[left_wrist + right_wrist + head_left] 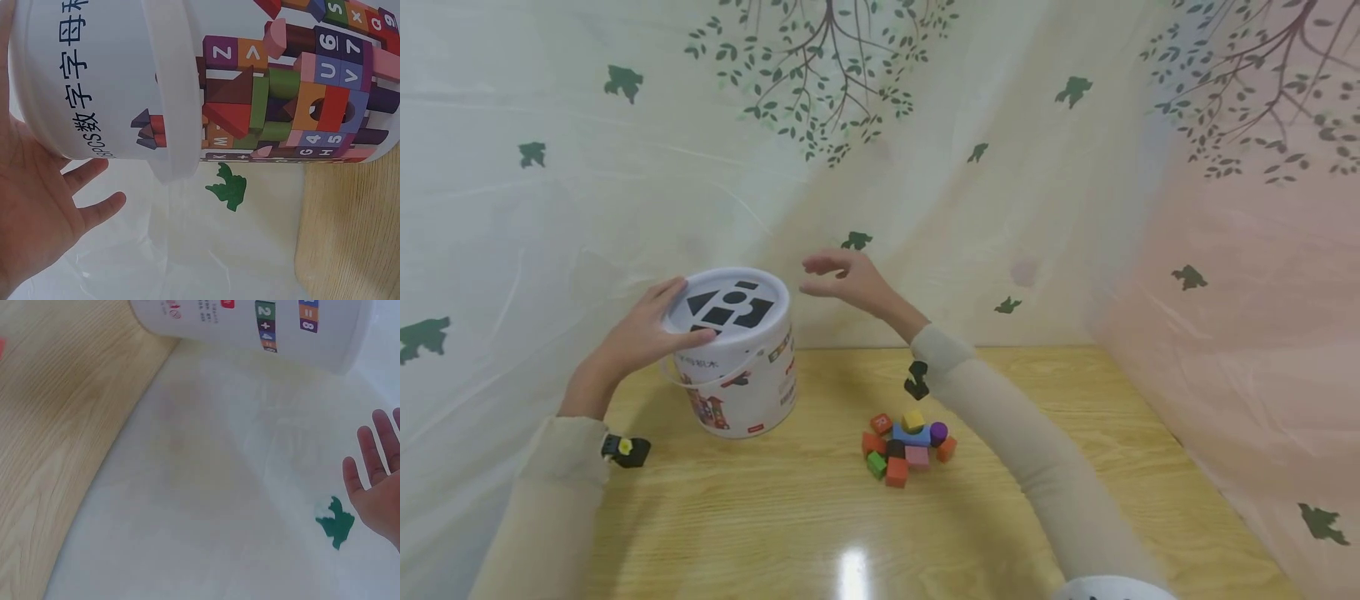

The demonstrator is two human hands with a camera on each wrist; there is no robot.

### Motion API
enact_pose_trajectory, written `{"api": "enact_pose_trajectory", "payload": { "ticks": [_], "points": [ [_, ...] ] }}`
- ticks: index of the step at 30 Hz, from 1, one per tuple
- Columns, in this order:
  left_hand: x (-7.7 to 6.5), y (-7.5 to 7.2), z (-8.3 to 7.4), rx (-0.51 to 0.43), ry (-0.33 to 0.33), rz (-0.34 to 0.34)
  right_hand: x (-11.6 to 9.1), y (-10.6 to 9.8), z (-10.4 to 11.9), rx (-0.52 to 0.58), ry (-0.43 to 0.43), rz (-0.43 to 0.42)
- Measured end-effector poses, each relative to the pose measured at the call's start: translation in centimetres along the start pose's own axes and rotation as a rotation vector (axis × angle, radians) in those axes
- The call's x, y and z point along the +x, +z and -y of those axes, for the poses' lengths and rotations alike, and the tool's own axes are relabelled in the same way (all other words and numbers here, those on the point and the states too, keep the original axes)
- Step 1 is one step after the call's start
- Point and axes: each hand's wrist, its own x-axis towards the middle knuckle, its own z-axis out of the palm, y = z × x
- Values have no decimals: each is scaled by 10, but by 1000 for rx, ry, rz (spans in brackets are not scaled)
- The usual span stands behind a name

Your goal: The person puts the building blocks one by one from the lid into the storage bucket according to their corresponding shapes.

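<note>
A white lidded bucket [751,398] stands upright on the wooden table, with pictures of letter and number blocks on its side. Its white lid [777,292] has dark cut-out shapes. My left hand [638,333] spans the lid's left side and grips it, thumb at the front rim, fingers toward the back. In the left wrist view two fingers [94,212] stick out past the bucket. My right hand [853,283] is raised just right of the lid, holding nothing, fingers extended toward it. The right wrist view shows those fingers [370,453] spread, apart from the bucket.
Right of the bucket lies a small pile of coloured blocks, among them a blue block [912,434], a yellow block [913,421] and a purple block [938,432]. A patterned cloth [925,208] hangs behind the table [760,517]. Something white and rounded [1112,588] shows at the lower right.
</note>
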Motion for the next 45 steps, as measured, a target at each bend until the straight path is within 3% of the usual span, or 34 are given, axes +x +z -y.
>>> {"api": "enact_pose_trajectory", "payload": {
  "ticks": [7,18,29,45],
  "points": [
    [-2,-3,4,18,30,-18,-31,-19,-7,-23,-27,70],
    [-11,-11,15,-51,39,-51,-93,-38,-20,-75,-20,127],
    [-15,-11,17,-114,35,-31,-141,-34,-46,-113,62,215],
    [-12,-11,17,-162,56,-13,-188,-35,-103,-113,140,205]
  ]
}}
